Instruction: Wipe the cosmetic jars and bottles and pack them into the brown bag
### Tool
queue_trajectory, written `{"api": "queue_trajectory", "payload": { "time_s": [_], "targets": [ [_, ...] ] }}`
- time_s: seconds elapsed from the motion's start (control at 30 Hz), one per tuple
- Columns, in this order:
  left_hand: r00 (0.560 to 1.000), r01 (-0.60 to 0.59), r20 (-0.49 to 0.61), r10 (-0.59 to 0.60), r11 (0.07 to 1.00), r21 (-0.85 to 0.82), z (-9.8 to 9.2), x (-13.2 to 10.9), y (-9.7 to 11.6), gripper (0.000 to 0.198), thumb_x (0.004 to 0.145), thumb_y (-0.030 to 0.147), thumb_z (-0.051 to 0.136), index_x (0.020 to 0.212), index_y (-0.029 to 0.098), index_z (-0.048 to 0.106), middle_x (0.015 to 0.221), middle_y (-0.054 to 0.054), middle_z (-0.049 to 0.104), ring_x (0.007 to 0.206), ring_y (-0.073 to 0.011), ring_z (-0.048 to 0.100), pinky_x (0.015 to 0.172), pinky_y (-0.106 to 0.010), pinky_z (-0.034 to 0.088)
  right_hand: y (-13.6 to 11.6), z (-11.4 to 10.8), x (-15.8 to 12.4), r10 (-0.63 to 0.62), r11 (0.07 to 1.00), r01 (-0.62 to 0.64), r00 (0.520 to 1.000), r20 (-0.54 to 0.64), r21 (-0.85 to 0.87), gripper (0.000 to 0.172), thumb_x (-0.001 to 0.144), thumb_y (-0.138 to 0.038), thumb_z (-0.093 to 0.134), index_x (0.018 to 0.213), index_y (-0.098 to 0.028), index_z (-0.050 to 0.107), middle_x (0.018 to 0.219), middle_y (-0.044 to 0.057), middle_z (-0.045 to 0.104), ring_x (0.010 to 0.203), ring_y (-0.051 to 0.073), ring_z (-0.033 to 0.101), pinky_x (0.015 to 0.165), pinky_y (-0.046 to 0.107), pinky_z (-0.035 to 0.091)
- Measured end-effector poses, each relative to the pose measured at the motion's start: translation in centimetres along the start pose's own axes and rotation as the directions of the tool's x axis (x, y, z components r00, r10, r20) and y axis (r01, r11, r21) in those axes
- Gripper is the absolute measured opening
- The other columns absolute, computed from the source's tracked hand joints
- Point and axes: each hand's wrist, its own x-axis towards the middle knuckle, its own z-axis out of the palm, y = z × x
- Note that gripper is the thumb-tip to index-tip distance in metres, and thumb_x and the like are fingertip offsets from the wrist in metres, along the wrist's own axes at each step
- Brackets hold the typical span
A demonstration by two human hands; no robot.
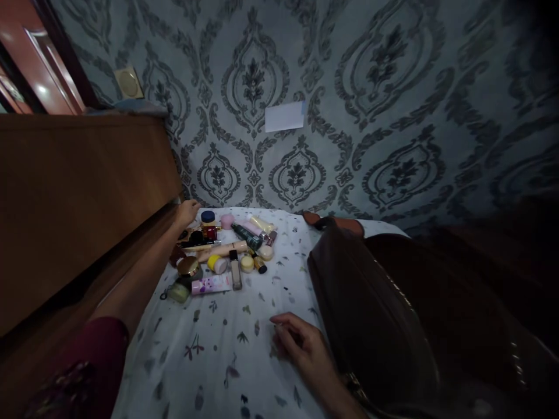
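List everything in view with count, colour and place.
Wall: one, grey, behind.
Panel: one, white, on the wall.
Switch plate: one, cream, upper left.
Background surface: one, reddish, top left.
Cabinet: one, brown, left.
Fabric: one, bluish, on the cabinet.
Sheet: one, white, foreground.
Bag: one, dark brown, right.
Strip: one, tan, behind the bag.
Cosmetics: many, mixed colours, clustered on the sheet; not all countable.
Jar: one, blue lid, cluster's far side.
Bottle: one, beige, near side.
Printed tube: one, pink and white, near side.
Dark tube: one, dark green, far side.
Round pots: two, cream, right side.
Container: one, gold top, left side.
Sleeve: one, maroon, lower left.
Left hand: one, bare, beside the cosmetics.
Right hand: one, bare, left of the bag.
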Motion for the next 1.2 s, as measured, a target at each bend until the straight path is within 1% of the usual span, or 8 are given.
{"api": "queue_trajectory", "payload": {
  "time_s": [0.23, 0.4, 0.53, 0.63, 0.77, 0.93, 1.07, 1.2],
  "targets": [
    [0.997, 0.003, 0.076, -0.005, 1.000, 0.016, 1.4, 1.8, -1.1, 0.051, 0.090, 0.049, 0.037, 0.085, 0.014, 0.073, 0.072, -0.008, 0.068, 0.072, -0.0208, 0.058, 0.063, -0.027, 0.036, -0.1, -0.5, 0.1, 0.089, 0.996, -0.089, 0.996, 0.002, -0.015, 0.053, 0.073, -0.068, 0.061, 0.088, -0.018, 0.071, 0.058, 0.002, 0.060, 0.054, 0.017, 0.056, 0.052, 0.029, 0.048],
    [0.988, -0.026, 0.154, 0.028, 1.000, -0.014, -0.4, 2.5, -2.1, 0.036, 0.080, 0.043, 0.051, 0.077, 0.016, 0.074, 0.056, -0.003, 0.060, 0.062, -0.0188, 0.055, 0.060, -0.027, 0.036, 0.3, -0.5, 0.3, 0.117, 0.993, -0.117, 0.993, -0.008, 0.014, 0.055, 0.069, -0.072, 0.063, 0.084, -0.020, 0.073, 0.055, 0.004, 0.060, 0.048, 0.017, 0.053, 0.048, 0.030, 0.047],
    [0.973, -0.050, 0.223, 0.065, 0.996, -0.074, -2.3, 1.9, -3.1, 0.036, 0.078, 0.041, 0.054, 0.089, 0.012, 0.074, 0.064, -0.003, 0.064, 0.069, -0.0188, 0.056, 0.061, -0.025, 0.040, 0.0, -0.5, 0.2, 0.119, 0.993, -0.119, 0.992, -0.028, 0.003, 0.051, 0.070, -0.069, 0.064, 0.085, -0.021, 0.073, 0.057, 0.004, 0.062, 0.051, 0.018, 0.056, 0.050, 0.031, 0.048],
    [0.929, -0.071, 0.351, 0.115, 0.988, -0.137, -3.5, -0.8, -3.5, 0.040, 0.078, 0.045, 0.057, 0.095, 0.014, 0.074, 0.077, -0.003, 0.069, 0.078, -0.0194, 0.059, 0.067, -0.024, 0.044, -0.2, -0.5, 0.2, 0.119, 0.992, -0.120, 0.993, -0.015, -0.037, 0.052, 0.071, -0.069, 0.063, 0.088, -0.021, 0.072, 0.058, 0.003, 0.062, 0.054, 0.019, 0.057, 0.053, 0.032, 0.048],
    [0.796, -0.231, 0.574, 0.190, 0.973, -0.001, -5.1, -7.4, -2.8, 0.053, 0.072, 0.064, 0.063, 0.105, 0.024, 0.072, 0.092, -0.004, 0.072, 0.089, -0.0256, 0.063, 0.074, -0.028, 0.045, -0.4, -0.3, 0.0, 0.117, 0.992, -0.117, 0.993, -0.008, -0.039, 0.052, 0.072, -0.067, 0.063, 0.090, -0.019, 0.070, 0.062, 0.003, 0.061, 0.057, 0.018, 0.057, 0.054, 0.030, 0.047],
    [0.822, -0.337, 0.557, 0.117, 0.889, 0.310, -5.1, -14.2, -1.8, 0.061, 0.070, 0.073, 0.058, 0.109, 0.026, 0.067, 0.106, -0.011, 0.071, 0.097, -0.0330, 0.063, 0.077, -0.034, 0.045, -0.7, 0.1, -0.2, 0.075, 0.996, -0.075, 0.997, -0.003, -0.054, 0.043, 0.075, -0.058, 0.063, 0.091, -0.018, 0.069, 0.061, 0.001, 0.061, 0.057, 0.016, 0.056, 0.055, 0.029, 0.047],
    [0.847, -0.268, 0.522, 0.100, 0.928, 0.257, -4.4, -15.2, -1.9, 0.053, 0.072, 0.066, 0.060, 0.102, 0.023, 0.067, 0.100, -0.011, 0.071, 0.093, -0.0310, 0.064, 0.074, -0.032, 0.045, -0.5, 0.2, -0.2, -0.011, 0.997, 0.011, 1.000, 0.006, -0.074, 0.036, 0.078, -0.050, 0.061, 0.091, -0.017, 0.069, 0.061, 0.000, 0.061, 0.055, 0.015, 0.057, 0.055, 0.028, 0.046],
    [0.890, -0.246, 0.427, 0.161, 0.957, 0.151, -5.8, -15.1, -1.4, 0.045, 0.077, 0.059, 0.056, 0.101, 0.023, 0.067, 0.097, -0.006, 0.070, 0.089, -0.0261, 0.064, 0.072, -0.029, 0.044, 0.1, 0.2, -0.1, -0.086, 0.993, 0.087, 0.996, 0.022, -0.082, 0.031, 0.079, -0.043, 0.058, 0.090, -0.016, 0.068, 0.060, 0.000, 0.062, 0.055, 0.014, 0.057, 0.054, 0.026, 0.045]
  ]
}}
